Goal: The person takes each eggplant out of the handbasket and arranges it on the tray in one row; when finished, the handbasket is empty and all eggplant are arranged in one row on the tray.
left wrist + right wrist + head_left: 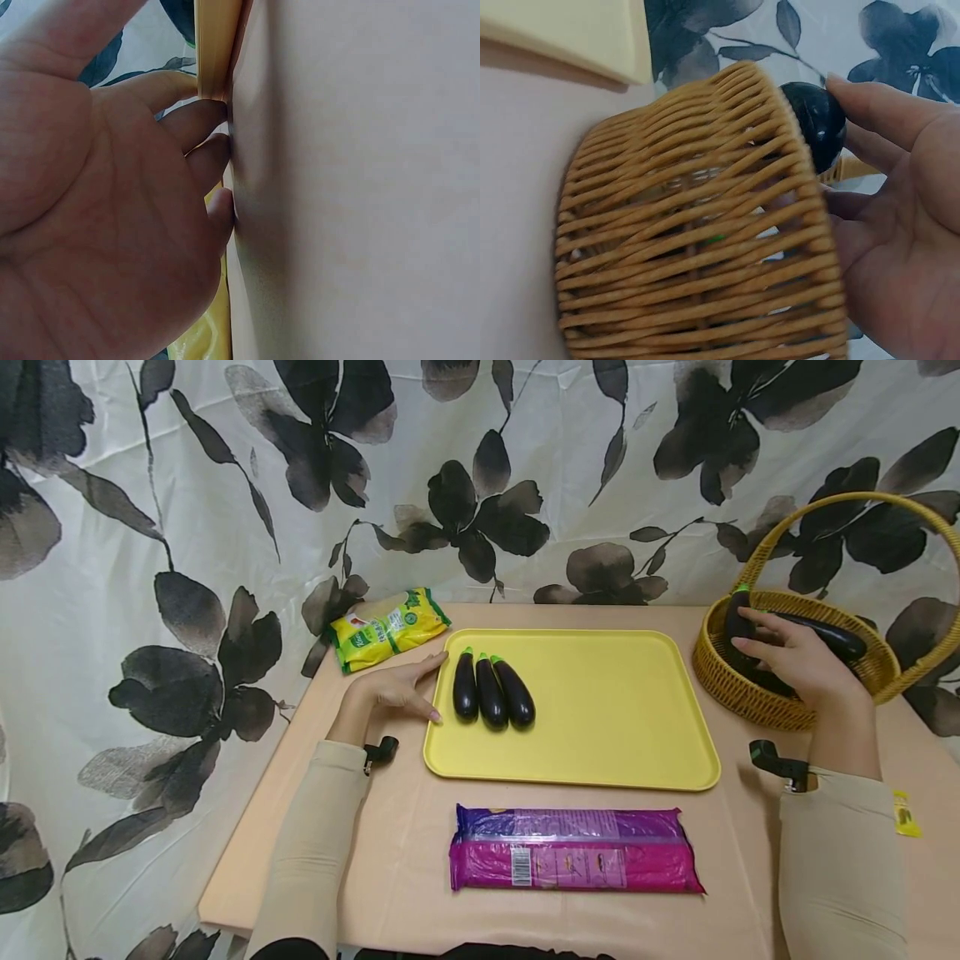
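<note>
Three dark eggplants [491, 693] lie side by side at the left of a yellow tray [615, 710]. My left hand [393, 689] rests against the tray's left edge, thumb and fingers spread along the rim. In the left wrist view its fingertips are down by the tabletop beside the tray edge [217, 45]. At the wicker basket [757, 706], my right hand [806, 660] pinches an upright eggplant [738, 614] over the left rim. The right wrist view shows that eggplant's rounded end [816, 124] just past the woven wall. Another eggplant [825, 635] lies inside the basket.
A yellow-green packet [390, 628] lies behind the tray's left corner. In front of the tray is a long purple-pink package [573, 850]. A small yellow packet [906, 814] sits by the right sleeve. The basket's tall handle [847, 500] arches above it; a floral curtain hangs behind.
</note>
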The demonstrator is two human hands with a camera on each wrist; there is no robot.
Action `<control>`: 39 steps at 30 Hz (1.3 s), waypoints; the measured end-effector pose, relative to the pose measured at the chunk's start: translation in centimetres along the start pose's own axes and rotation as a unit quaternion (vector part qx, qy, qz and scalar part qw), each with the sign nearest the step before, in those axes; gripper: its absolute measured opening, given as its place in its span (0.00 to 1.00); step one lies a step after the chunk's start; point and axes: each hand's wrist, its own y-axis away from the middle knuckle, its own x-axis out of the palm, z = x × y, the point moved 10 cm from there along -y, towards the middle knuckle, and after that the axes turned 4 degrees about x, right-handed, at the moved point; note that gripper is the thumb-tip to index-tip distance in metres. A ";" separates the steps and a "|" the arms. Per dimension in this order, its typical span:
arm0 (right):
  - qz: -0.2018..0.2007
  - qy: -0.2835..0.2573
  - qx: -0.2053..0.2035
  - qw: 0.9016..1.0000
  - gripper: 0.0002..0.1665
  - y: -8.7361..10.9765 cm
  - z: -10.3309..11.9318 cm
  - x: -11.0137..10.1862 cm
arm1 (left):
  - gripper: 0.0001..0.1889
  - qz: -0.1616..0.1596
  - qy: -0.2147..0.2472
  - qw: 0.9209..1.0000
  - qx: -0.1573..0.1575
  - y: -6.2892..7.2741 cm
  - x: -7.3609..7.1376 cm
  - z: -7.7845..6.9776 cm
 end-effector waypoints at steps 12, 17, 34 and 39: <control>-0.022 0.000 -0.027 0.999 0.43 0.7 3.6 0.4 | 0.74 -0.002 0.020 1.000 -0.001 -0.1 0.1 0.0; -0.015 0.019 -0.057 0.998 0.43 0.7 5.7 1.7 | 0.73 -0.004 0.016 1.000 -0.002 -0.2 0.1 0.1; 0.057 0.004 -0.120 0.991 0.41 0.0 9.5 6.4 | 0.73 -0.010 0.002 1.000 0.008 0.1 0.0 -0.4; 0.101 -0.040 -0.114 0.988 0.41 0.1 10.1 8.3 | 0.73 -0.010 -0.005 1.000 0.003 0.1 0.0 -0.2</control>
